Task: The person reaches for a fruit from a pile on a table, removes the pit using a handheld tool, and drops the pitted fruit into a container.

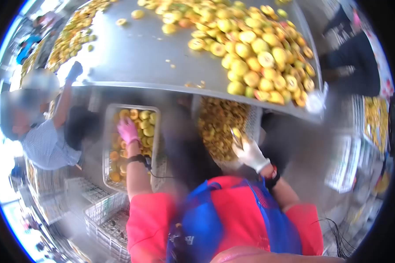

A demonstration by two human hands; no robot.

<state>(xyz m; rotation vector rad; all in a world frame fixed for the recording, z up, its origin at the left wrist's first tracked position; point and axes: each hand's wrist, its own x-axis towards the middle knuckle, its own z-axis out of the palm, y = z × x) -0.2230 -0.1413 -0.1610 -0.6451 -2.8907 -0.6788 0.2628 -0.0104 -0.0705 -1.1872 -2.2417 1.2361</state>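
My left hand [128, 130], in a pink glove, rests on yellow fruit halves [148, 130] that look like peaches. Its fingers look spread, and their undersides are hidden. The fruit lies in a pale plastic crate [106, 151] to my left. In a white glove, my right hand [249, 153] is closed around a small yellow-and-dark object [237, 136], too blurred to name. Below that hand stands another crate [253, 120], holding many small brownish-yellow pieces [219, 122].
A metal table [140, 57] ahead bears a big heap of yellow fruit [263, 48]. A co-worker [48, 140] stands at the left, with one gloved hand at the table. Crates [107, 215] stand at the lower left, and more crates [344, 164] on the right.
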